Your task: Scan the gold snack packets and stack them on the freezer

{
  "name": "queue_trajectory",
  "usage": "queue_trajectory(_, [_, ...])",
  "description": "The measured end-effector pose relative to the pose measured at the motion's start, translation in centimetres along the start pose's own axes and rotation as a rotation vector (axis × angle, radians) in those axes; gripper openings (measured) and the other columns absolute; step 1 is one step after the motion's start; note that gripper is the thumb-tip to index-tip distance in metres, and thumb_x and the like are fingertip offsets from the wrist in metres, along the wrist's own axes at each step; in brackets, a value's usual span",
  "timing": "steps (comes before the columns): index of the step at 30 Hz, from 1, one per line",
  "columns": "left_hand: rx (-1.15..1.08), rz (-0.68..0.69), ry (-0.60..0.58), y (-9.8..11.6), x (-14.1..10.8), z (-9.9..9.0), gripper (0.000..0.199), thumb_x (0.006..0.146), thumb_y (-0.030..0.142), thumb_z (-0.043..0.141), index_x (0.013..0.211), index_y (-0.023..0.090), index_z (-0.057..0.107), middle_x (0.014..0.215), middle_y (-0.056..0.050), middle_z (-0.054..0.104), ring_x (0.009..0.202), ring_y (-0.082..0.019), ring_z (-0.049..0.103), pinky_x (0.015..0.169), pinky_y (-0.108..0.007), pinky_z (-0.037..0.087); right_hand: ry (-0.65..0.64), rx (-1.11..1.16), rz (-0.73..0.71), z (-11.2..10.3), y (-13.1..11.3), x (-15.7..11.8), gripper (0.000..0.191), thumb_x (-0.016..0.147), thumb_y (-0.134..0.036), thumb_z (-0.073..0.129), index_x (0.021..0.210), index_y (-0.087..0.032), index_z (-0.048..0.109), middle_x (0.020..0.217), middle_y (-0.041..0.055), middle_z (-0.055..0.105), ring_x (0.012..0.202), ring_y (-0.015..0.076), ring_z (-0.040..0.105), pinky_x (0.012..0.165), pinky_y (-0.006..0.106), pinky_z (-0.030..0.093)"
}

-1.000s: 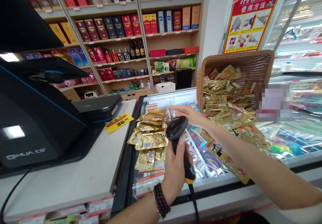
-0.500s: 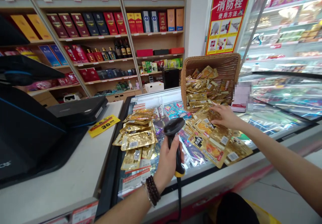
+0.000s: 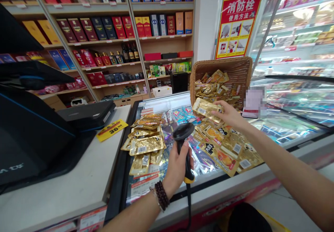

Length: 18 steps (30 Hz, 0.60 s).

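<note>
The right hand (image 3: 229,115) is closed on a gold packet (image 3: 206,109), pinching its end between thumb and fingers. The packet juts out at 9 o'clock from the hand, its long axis sloping from upper left down to the fingertips. The left hand (image 3: 177,169) is clenched round the grip of a black scanner (image 3: 183,134), with the scanner's head up and its cord (image 3: 188,204) hanging below. That head lies at about 7 o'clock from the packet, fairly near, with nothing between them, so the right hand is the nearer of the two to the packet. Below the right hand, a loose pile of packets (image 3: 221,148) covers the glass of a freezer (image 3: 167,100). A wicker basket (image 3: 221,64) holding more packets stands at 12 o'clock behind the held one, almost touching it. A second heap (image 3: 144,145) lies at 9 o'clock from the scanner, beside the tabletop (image 3: 65,180), which carries a yellow price tag (image 3: 112,130) and a black till (image 3: 31,141).
</note>
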<state>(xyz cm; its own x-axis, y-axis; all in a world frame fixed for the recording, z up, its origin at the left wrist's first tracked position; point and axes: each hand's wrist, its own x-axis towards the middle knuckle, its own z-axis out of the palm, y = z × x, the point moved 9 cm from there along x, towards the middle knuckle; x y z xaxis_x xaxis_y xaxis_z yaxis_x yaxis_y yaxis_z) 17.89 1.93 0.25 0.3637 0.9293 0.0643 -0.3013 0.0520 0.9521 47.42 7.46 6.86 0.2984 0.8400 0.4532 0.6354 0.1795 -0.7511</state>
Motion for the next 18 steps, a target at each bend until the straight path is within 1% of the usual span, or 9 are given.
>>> queue_trajectory(2, [0.012, 0.006, 0.017, 0.1, 0.0, -0.3, 0.067, 0.072, 0.084, 0.075, 0.081, 0.022, 0.052, 0.059, 0.008, 0.056, 0.040, -0.007, 0.050, 0.041, -0.020, 0.042, -0.118, 0.222, 0.127, 3.6, -0.4, -1.0, 0.051, 0.071, -0.048, 0.086, 0.115, -0.026, 0.069, 0.103, 0.0066, 0.076, 0.072, 0.0236, 0.072, 0.056, 0.036, 0.060])
queue_trajectory(3, [0.013, 0.005, 0.026, 0.1, 0.1, -0.5, 0.067, 0.072, 0.084, 0.075, 0.081, 0.022, 0.052, 0.059, 0.007, 0.056, 0.041, -0.007, 0.050, 0.041, -0.020, 0.043, -0.167, 0.307, 0.181, 5.2, -0.4, -1.6, 0.054, 0.068, -0.047, 0.088, 0.114, -0.026, 0.069, 0.101, 0.0063, 0.076, 0.068, 0.0226, 0.072, 0.052, 0.035, 0.059])
queue_trajectory(4, [0.012, 0.002, 0.032, 0.0, 0.1, -0.7, 0.067, 0.072, 0.084, 0.075, 0.082, 0.022, 0.052, 0.060, 0.007, 0.057, 0.041, -0.007, 0.051, 0.041, -0.020, 0.043, -0.185, 0.370, 0.223, 6.4, -0.3, -2.1, 0.056, 0.065, -0.046, 0.091, 0.111, -0.025, 0.069, 0.098, 0.0059, 0.076, 0.065, 0.0220, 0.072, 0.051, 0.033, 0.057])
queue_trajectory(5, [0.011, -0.003, 0.036, 0.0, 0.1, -0.8, 0.067, 0.072, 0.084, 0.075, 0.082, 0.023, 0.052, 0.060, 0.007, 0.057, 0.041, -0.007, 0.051, 0.040, -0.020, 0.043, -0.167, 0.413, 0.252, 7.2, -0.1, -2.5, 0.057, 0.062, -0.045, 0.093, 0.109, -0.024, 0.070, 0.093, 0.0053, 0.076, 0.064, 0.0214, 0.071, 0.050, 0.032, 0.056])
queue_trajectory(7, [0.016, -0.013, 0.038, -0.1, 0.2, -1.1, 0.067, 0.072, 0.084, 0.075, 0.083, 0.023, 0.052, 0.060, 0.007, 0.057, 0.041, -0.007, 0.051, 0.040, -0.020, 0.043, -0.080, 0.448, 0.279, 7.7, 0.7, -3.1, 0.059, 0.059, -0.046, 0.095, 0.108, -0.023, 0.071, 0.082, 0.0033, 0.075, 0.058, 0.0190, 0.068, 0.047, 0.028, 0.051])
queue_trajectory(9, [0.027, -0.028, 0.034, -0.3, 0.4, -1.2, 0.067, 0.072, 0.085, 0.074, 0.084, 0.022, 0.052, 0.061, 0.007, 0.057, 0.041, -0.007, 0.051, 0.040, -0.020, 0.043, -0.003, 0.446, 0.273, 7.6, 1.5, -3.5, 0.062, 0.060, -0.047, 0.095, 0.111, -0.023, 0.070, 0.072, 0.0004, 0.073, 0.052, 0.0156, 0.062, 0.044, 0.025, 0.045])
queue_trajectory(12, [0.030, -0.058, 0.039, -0.6, 0.5, -1.2, 0.069, 0.070, 0.086, 0.074, 0.086, 0.023, 0.052, 0.062, 0.008, 0.056, 0.040, -0.007, 0.052, 0.040, -0.020, 0.043, 0.032, 0.426, 0.251, 7.5, 2.1, -3.7, 0.064, 0.059, -0.050, 0.096, 0.111, -0.023, 0.068, 0.064, -0.0029, 0.069, 0.045, 0.0125, 0.054, 0.042, 0.023, 0.038])
queue_trajectory(15, [0.032, -0.071, 0.049, -0.8, 0.6, -1.2, 0.069, 0.070, 0.086, 0.074, 0.089, 0.023, 0.052, 0.062, 0.009, 0.056, 0.040, -0.007, 0.052, 0.039, -0.020, 0.043, 0.044, 0.439, 0.256, 7.4, 2.1, -3.7, 0.068, 0.057, -0.054, 0.096, 0.110, -0.023, 0.067, 0.064, -0.0026, 0.069, 0.047, 0.0141, 0.056, 0.043, 0.024, 0.039])
queue_trajectory(18, [0.045, -0.073, 0.043, -1.0, 0.7, -1.1, 0.067, 0.073, 0.084, 0.073, 0.091, 0.023, 0.052, 0.062, 0.009, 0.057, 0.039, -0.008, 0.051, 0.039, -0.020, 0.043, 0.049, 0.444, 0.257, 7.4, 1.7, -3.8, 0.070, 0.057, -0.056, 0.096, 0.110, -0.023, 0.065, 0.067, -0.0015, 0.070, 0.050, 0.0158, 0.060, 0.044, 0.025, 0.041])
